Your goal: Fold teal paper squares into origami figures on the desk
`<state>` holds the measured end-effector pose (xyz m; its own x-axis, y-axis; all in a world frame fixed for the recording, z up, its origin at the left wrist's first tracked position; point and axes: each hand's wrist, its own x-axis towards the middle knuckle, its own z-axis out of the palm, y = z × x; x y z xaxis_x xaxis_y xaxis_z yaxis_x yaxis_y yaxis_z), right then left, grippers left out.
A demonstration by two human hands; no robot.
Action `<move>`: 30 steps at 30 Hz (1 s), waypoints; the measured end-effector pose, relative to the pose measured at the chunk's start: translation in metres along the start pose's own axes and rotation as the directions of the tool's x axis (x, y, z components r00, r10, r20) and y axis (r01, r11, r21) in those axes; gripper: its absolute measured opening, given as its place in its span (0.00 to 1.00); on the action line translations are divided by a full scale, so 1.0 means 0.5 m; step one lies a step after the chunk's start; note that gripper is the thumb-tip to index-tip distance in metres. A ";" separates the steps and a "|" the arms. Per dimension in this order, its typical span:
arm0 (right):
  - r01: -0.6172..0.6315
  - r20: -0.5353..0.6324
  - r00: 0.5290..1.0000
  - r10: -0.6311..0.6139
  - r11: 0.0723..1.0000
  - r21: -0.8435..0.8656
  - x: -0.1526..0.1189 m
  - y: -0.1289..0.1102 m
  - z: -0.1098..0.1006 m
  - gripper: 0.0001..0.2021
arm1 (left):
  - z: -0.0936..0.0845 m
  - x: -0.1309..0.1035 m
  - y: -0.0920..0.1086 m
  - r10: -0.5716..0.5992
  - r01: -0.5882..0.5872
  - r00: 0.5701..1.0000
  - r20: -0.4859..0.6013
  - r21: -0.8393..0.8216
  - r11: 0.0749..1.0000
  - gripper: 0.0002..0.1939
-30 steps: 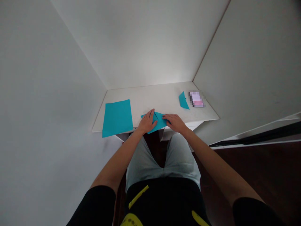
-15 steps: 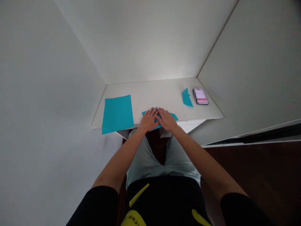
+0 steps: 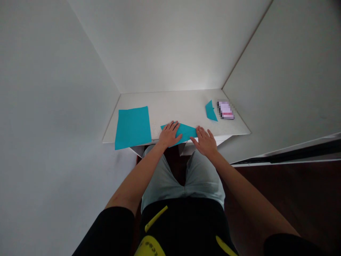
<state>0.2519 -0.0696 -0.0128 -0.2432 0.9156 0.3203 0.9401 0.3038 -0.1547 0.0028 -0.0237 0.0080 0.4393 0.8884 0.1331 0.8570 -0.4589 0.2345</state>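
Note:
A folded piece of teal paper (image 3: 187, 132) lies at the front edge of the white table, tapering toward the right, its near part jutting past the edge. Flat on its left part rests my left hand (image 3: 169, 134), fingers stretched out. My right hand (image 3: 206, 141) is at the paper's right end, its fingers extended and covering the tip. A large flat sheet of teal paper (image 3: 133, 127) lies to the left and overhangs the front edge. On the right sits a small folded teal paper shape (image 3: 211, 111), like a little boat.
A phone-like object (image 3: 226, 110), blurred by pixelation, lies at the table's right end. White walls enclose the table (image 3: 170, 105) at the back, left and right. My legs are under its front edge.
My right hand has slid right along the folded paper, from beside my left hand to the paper's right end. My left hand has stayed in place.

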 end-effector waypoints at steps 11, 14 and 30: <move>0.187 0.068 0.979 -0.192 0.980 0.074 -0.060 -0.139 -0.005 0.40 | -0.043 0.007 0.047 -0.219 0.223 0.974 -0.062 0.078 0.972 0.35; 0.188 0.090 0.977 -0.193 0.980 0.060 -0.040 -0.148 0.001 0.35 | -0.050 -0.015 0.055 -0.222 0.230 0.972 -0.074 0.111 0.967 0.38; 0.050 0.122 0.989 -0.078 0.975 0.216 0.086 -0.021 -0.006 0.16 | -0.030 -0.009 -0.028 -0.011 0.005 0.999 -0.049 -0.104 0.995 0.20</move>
<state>0.2324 -0.0343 0.0052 -0.3427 0.9146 0.2145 0.8529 0.3987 -0.3371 -0.0153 -0.0215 0.0185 0.4166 0.8917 0.1772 0.8268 -0.4527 0.3339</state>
